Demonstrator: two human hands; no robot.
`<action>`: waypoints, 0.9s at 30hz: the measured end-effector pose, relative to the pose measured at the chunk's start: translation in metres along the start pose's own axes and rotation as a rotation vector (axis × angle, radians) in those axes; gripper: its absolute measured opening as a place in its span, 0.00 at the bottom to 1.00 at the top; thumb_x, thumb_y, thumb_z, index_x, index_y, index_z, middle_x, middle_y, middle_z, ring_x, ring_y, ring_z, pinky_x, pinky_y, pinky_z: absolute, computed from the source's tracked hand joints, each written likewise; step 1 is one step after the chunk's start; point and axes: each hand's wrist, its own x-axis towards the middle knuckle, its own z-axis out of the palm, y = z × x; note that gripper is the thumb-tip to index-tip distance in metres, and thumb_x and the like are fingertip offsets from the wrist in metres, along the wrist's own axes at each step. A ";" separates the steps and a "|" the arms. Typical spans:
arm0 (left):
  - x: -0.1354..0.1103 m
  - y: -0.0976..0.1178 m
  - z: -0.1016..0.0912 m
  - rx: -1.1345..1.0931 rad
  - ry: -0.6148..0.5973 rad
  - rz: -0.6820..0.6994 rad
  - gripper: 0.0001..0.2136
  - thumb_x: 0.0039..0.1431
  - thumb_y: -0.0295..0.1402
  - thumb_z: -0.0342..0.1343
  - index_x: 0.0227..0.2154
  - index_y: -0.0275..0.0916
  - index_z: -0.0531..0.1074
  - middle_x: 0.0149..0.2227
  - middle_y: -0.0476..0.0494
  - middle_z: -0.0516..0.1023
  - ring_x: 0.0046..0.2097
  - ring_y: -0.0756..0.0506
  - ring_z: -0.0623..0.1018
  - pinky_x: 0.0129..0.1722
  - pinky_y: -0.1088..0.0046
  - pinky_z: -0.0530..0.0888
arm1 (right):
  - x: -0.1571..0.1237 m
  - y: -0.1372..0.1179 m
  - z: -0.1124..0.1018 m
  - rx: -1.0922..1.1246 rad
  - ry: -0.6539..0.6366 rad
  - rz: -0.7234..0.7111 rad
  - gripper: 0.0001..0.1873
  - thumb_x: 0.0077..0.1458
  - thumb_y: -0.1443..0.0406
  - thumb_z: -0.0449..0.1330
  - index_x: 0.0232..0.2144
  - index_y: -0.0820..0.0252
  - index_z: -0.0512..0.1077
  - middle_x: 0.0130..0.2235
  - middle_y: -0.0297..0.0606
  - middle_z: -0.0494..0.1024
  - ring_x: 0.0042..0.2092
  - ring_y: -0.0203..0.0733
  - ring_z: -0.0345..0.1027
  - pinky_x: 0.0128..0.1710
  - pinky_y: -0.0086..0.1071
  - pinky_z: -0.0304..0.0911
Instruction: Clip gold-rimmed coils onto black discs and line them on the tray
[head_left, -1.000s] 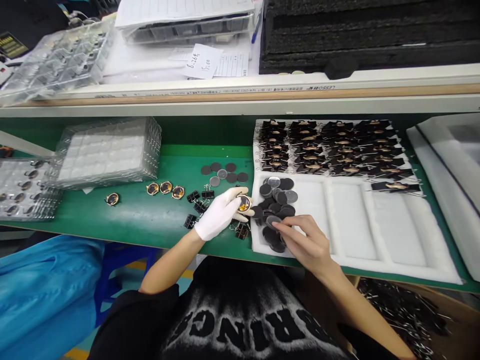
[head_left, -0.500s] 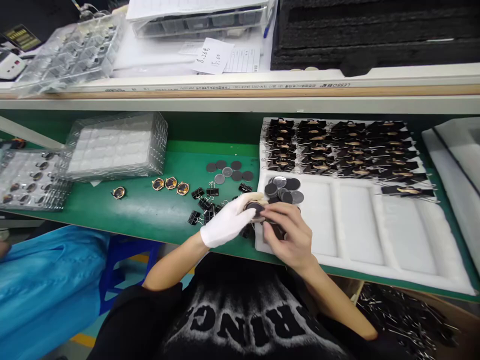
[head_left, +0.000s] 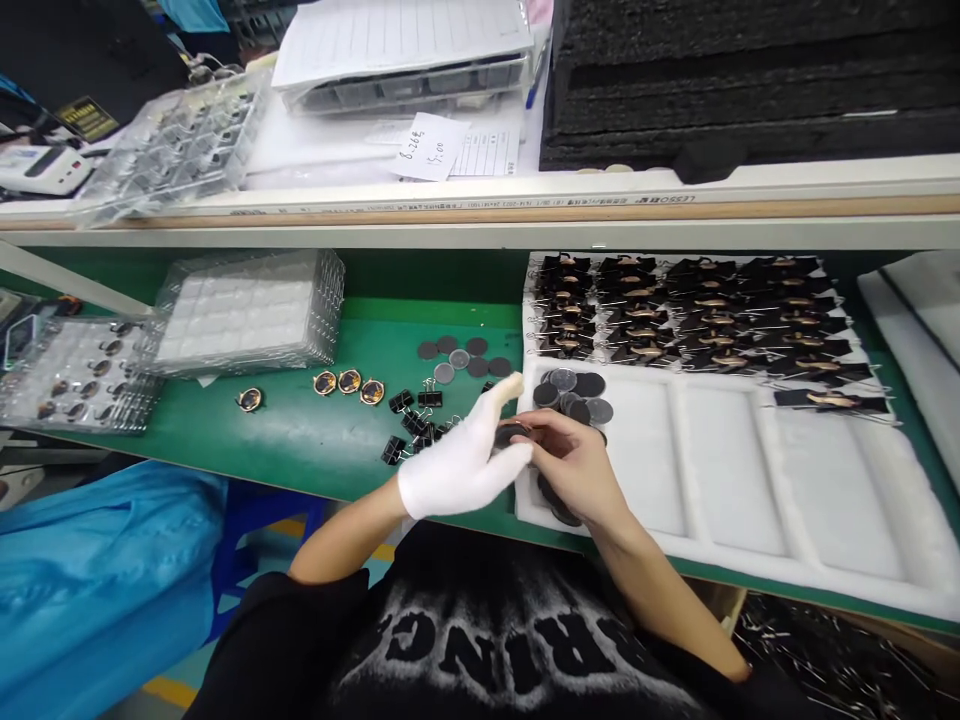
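Observation:
Between my two hands is a round watch case with a dark disc on it (head_left: 511, 435), partly hidden by fingers. My right hand (head_left: 574, 460), bare, pinches it at its right edge. My left hand (head_left: 465, 465), in a white glove, is spread around its left side with thumb and fingers apart; whether the glove touches it I cannot tell. Black binder clips (head_left: 414, 422) lie left of the glove. Loose dark discs (head_left: 574, 388) are heaped on the white foam tray (head_left: 645, 450) behind my right hand, with more dark pieces (head_left: 559, 500) below it.
Several clipped gold-coloured pieces (head_left: 709, 305) stand in rows on the tray. Several watch heads (head_left: 349, 381) and more discs (head_left: 459, 357) lie on the green table. Clear plastic trays (head_left: 247, 310) are stacked at left. A shelf edge (head_left: 480, 232) crosses above; a box of clips (head_left: 817, 640) sits below right.
My left fingers have spread away from the watch case, and my right hand has closed around its edge. The whole view has shifted slightly downward.

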 end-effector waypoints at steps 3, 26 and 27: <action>0.008 -0.013 -0.037 0.460 0.088 -0.100 0.26 0.73 0.45 0.46 0.68 0.41 0.59 0.61 0.31 0.73 0.55 0.36 0.77 0.57 0.54 0.71 | 0.002 -0.003 -0.004 0.139 0.070 0.007 0.13 0.56 0.56 0.71 0.40 0.53 0.77 0.41 0.39 0.84 0.39 0.43 0.77 0.42 0.39 0.77; 0.045 -0.030 -0.076 0.894 0.021 -0.224 0.26 0.68 0.48 0.44 0.15 0.41 0.56 0.18 0.50 0.58 0.24 0.49 0.60 0.29 0.69 0.54 | -0.034 -0.012 -0.018 0.514 -0.135 0.126 0.18 0.55 0.54 0.72 0.37 0.55 0.71 0.54 0.43 0.81 0.47 0.43 0.79 0.47 0.39 0.79; 0.042 -0.019 -0.064 0.880 0.074 -0.188 0.26 0.69 0.48 0.41 0.15 0.41 0.54 0.18 0.50 0.57 0.24 0.50 0.59 0.29 0.69 0.54 | -0.034 -0.012 -0.018 0.528 -0.132 0.103 0.18 0.54 0.55 0.73 0.38 0.55 0.71 0.59 0.45 0.77 0.49 0.44 0.79 0.47 0.39 0.79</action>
